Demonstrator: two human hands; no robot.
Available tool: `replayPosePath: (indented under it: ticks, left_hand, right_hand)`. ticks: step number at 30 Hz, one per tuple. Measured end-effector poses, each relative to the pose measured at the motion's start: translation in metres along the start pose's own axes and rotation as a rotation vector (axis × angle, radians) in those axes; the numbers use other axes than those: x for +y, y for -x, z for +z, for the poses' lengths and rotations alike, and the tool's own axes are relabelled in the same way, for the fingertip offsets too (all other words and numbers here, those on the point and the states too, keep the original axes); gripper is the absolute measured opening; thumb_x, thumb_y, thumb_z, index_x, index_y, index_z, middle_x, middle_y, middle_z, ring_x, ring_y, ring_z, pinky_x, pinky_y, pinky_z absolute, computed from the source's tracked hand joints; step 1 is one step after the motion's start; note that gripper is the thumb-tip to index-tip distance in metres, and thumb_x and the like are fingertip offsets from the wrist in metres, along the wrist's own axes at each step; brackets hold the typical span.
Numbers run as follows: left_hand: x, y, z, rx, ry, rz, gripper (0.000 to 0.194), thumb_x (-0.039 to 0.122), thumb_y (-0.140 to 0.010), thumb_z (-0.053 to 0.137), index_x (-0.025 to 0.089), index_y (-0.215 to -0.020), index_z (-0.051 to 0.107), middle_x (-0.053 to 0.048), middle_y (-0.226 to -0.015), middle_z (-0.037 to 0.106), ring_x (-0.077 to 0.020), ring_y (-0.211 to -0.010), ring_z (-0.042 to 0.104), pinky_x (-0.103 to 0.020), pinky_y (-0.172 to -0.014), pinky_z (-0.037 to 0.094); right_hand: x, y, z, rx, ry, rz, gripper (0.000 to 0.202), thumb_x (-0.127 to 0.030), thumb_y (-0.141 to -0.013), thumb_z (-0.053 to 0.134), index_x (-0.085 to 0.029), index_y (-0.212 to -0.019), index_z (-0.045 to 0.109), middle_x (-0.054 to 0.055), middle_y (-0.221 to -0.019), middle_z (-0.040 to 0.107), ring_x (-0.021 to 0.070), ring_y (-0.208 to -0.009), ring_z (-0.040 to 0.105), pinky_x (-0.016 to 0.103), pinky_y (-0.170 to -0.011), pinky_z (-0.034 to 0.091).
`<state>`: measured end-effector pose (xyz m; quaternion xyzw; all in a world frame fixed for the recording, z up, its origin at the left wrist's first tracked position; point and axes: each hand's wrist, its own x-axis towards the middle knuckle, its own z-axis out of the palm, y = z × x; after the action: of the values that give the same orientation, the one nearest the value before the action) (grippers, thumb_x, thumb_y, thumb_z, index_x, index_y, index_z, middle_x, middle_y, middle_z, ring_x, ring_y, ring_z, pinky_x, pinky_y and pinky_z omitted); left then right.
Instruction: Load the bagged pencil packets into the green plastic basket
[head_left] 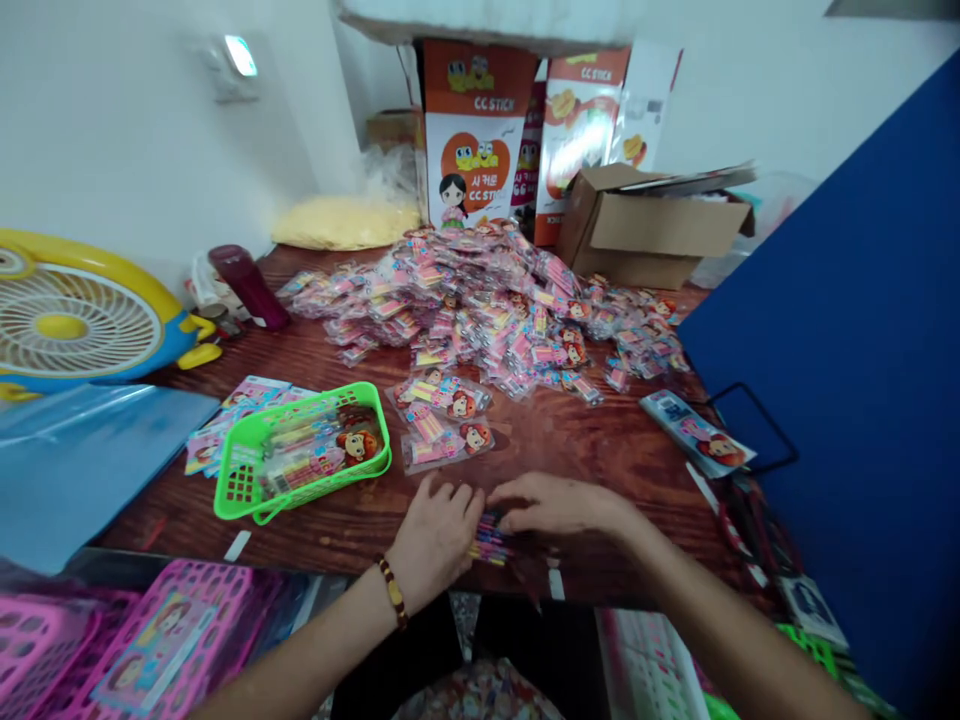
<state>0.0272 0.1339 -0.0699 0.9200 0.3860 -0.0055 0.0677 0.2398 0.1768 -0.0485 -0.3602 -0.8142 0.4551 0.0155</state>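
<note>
Near the front edge of the dark wooden table [600,440] lies a small bundle of colourful thin sticks [490,545]. My left hand [441,525], with a beaded bracelet on the wrist, is curled against the bundle's left side. From the right, my right hand [544,503] bends its fingers over the upper end of the sticks. Just beyond my hands rest a few clear packets [450,443] with a red-haired cartoon figure. A green basket [247,447] to the left holds similar packets. Farther back spreads a large heap of small packets [487,310].
A yellow and blue fan [82,320] and a maroon bottle [247,285] stand at the left. Cartons [480,130] and an open cardboard box [652,235] are at the back. A blue panel [840,330] borders the right side. Pink baskets [180,610] sit below the left front edge.
</note>
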Motion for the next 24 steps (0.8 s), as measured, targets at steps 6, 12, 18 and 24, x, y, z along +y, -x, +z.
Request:
replayPosePath:
  ticks: [6,12,18,24]
  left_hand:
    - [0.002,-0.006,0.002,-0.097,0.015,-0.060,0.038,0.026,-0.073,0.071,0.019,-0.104,0.051,-0.009,-0.108,0.055,-0.0282,-0.102,0.053,-0.046,-0.087,0.047]
    - [-0.002,-0.005,0.009,-0.146,0.078,-0.084,0.040,0.027,-0.074,0.070,0.019,-0.106,0.048,-0.009,-0.113,0.053,-0.0282,-0.106,0.051,-0.044,-0.087,0.050]
    - [-0.007,-0.005,0.010,-0.096,0.134,-0.066,0.038,0.026,-0.073,0.069,0.019,-0.104,0.049,-0.008,-0.111,0.054,-0.0283,-0.104,0.051,-0.046,-0.086,0.052]
    - [-0.009,-0.002,0.014,-0.085,0.171,-0.069,0.041,0.022,-0.075,0.067,0.020,-0.111,0.048,-0.008,-0.115,0.053,-0.0264,-0.106,0.050,-0.043,-0.089,0.049]
  right_hand:
    - [-0.014,-0.099,-0.041,0.412,0.324,0.253,0.032,-0.037,-0.097,0.041,-0.020,-0.101,0.067,0.007,-0.104,0.069,0.0203,-0.098,0.062,0.029,-0.084,0.043]
    - [-0.026,-0.183,-0.020,0.412,0.378,0.457,0.056,-0.040,-0.076,0.072,-0.011,-0.121,0.056,0.021,-0.126,0.057,0.0327,-0.112,0.058,0.042,-0.091,0.044]
    - [-0.003,-0.148,-0.008,0.343,0.373,0.510,0.059,-0.035,-0.073,0.074,-0.012,-0.122,0.051,0.018,-0.121,0.059,0.0319,-0.107,0.061,0.039,-0.084,0.048]
    - [0.034,-0.073,-0.019,0.319,0.343,0.515,0.052,-0.031,-0.073,0.074,-0.019,-0.118,0.052,0.010,-0.123,0.060,0.0264,-0.112,0.058,0.032,-0.084,0.043]
